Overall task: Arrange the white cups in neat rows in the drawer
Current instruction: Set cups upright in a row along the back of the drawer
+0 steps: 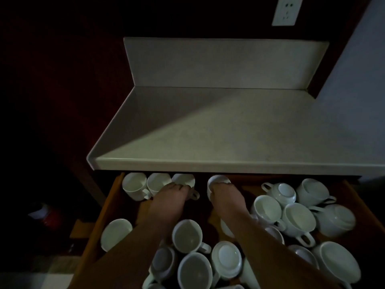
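An open wooden drawer (108,203) below a countertop holds several white cups. A row of three cups stands along its back edge at the left: one (134,185), a second (156,182) and a third (185,180). My left hand (169,197) grips that third cup from above. My right hand (226,197) grips another white cup (217,180) at the back middle, a gap away from the row. Loose cups lie jumbled at the right (267,207) and front (187,235), some upside down (280,190).
A pale countertop (229,130) with a raised backsplash overhangs the drawer's back. A wall socket (286,10) sits above. A red object (51,217) stands on the dark floor at the left. The room is dim.
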`<act>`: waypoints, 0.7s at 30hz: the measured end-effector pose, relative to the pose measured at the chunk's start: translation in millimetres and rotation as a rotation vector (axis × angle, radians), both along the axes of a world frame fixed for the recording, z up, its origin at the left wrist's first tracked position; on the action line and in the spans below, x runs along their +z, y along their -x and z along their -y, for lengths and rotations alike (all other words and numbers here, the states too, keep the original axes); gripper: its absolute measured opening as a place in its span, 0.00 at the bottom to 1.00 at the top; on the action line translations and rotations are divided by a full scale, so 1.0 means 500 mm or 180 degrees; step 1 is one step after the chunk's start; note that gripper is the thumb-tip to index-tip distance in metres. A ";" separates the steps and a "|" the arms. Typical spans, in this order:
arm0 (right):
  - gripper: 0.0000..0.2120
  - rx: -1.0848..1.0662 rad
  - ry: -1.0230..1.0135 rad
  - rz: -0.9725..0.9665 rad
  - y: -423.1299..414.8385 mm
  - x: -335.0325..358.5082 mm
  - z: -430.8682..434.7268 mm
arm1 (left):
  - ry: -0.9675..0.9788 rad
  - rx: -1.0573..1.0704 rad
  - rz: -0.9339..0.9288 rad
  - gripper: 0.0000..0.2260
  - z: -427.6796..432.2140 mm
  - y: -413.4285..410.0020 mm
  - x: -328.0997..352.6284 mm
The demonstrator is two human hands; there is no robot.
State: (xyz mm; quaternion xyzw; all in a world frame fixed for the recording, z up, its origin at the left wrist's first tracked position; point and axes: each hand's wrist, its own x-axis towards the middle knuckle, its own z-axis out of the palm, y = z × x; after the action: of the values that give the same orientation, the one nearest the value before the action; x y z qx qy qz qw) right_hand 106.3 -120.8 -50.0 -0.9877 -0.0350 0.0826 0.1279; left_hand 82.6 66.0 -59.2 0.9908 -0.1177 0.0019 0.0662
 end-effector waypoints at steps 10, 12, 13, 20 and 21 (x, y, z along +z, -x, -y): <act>0.14 0.0511 -0.0007 0.0457 0.009 -0.030 0.038 | -0.0018 0.0082 0.0026 0.15 0.001 -0.003 0.005; 0.16 0.0545 -0.0085 0.0360 -0.003 -0.031 0.029 | -0.0038 0.0078 -0.0019 0.15 0.000 -0.008 0.004; 0.18 0.0585 -0.0085 0.0320 -0.009 -0.028 0.023 | -0.0055 0.0062 -0.0011 0.14 -0.001 -0.010 0.003; 0.20 0.0916 -0.0183 -0.0025 -0.047 -0.029 0.021 | -0.0010 -0.0037 0.0074 0.12 -0.015 -0.019 -0.014; 0.20 0.0922 -0.0184 -0.0073 -0.051 -0.029 0.023 | -0.0019 -0.0061 0.0090 0.11 -0.016 -0.020 -0.016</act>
State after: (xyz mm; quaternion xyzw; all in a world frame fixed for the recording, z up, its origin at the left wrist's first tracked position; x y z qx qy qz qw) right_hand 131.9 -132.3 -64.3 -0.9672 -0.1781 0.1103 0.1434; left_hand 92.8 73.8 -67.1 0.9897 -0.1281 0.0148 0.0615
